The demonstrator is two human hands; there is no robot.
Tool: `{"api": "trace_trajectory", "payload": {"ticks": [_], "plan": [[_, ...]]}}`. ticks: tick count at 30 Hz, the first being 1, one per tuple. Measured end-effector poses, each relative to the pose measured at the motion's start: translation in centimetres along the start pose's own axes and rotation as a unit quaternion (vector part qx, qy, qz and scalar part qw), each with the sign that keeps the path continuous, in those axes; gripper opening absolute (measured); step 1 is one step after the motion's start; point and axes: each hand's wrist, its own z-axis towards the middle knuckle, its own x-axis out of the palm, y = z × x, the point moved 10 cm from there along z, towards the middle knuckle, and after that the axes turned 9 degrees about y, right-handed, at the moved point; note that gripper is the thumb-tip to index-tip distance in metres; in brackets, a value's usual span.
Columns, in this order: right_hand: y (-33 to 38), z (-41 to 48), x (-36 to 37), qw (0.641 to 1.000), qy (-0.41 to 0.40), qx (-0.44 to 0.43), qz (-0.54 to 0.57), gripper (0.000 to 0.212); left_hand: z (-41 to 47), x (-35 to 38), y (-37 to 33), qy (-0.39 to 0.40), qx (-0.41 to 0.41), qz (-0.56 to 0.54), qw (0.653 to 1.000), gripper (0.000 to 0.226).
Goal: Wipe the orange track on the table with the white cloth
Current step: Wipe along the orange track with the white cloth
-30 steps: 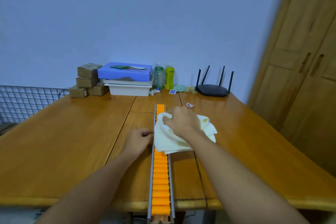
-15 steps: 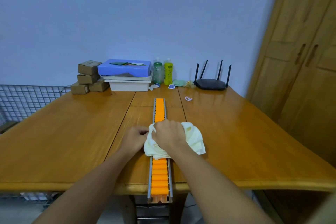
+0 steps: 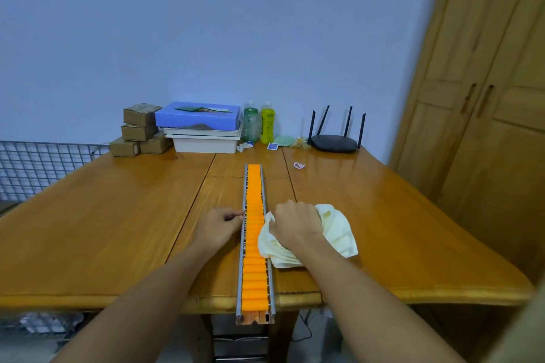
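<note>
A long orange track with grey metal rails runs down the middle of the wooden table and overhangs its near edge. My right hand is bunched on the white cloth, which lies on the table just right of the track, its left edge touching the right rail. My left hand rests against the track's left rail, fingers curled, thumb and fingertip at the rail. Whether it pinches the rail I cannot tell.
At the table's far edge stand cardboard boxes, a blue box on white trays, two bottles and a black router. A small pink loop lies right of the track's far end. A wooden wardrobe stands to the right, a wire grid to the left.
My right hand drew the cloth toward me along the track, then off it to the right side. My left hand stayed at the left rail.
</note>
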Motion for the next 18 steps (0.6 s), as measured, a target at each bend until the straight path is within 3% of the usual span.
{"api": "trace_trajectory", "payload": {"ticks": [8,13,18], "plan": [[-2.9,-2.7,-2.6,0.996,-0.018,0.033,0.086,0.026,-2.5,0.3,-1.3,-0.018,0.003,0.021,1.000,0.031],[-0.3,-4.0,-4.1,0.987,-0.033,0.008,0.154,0.020,-4.0,0.4,-1.4,-0.001,-0.012,0.001,1.000,0.030],[3.2,-5.1,-3.2,0.984,-0.031,-0.023,0.172,0.031,-5.3,-0.5,-0.3,-0.001,-0.021,-0.048,0.999,0.028]]}}
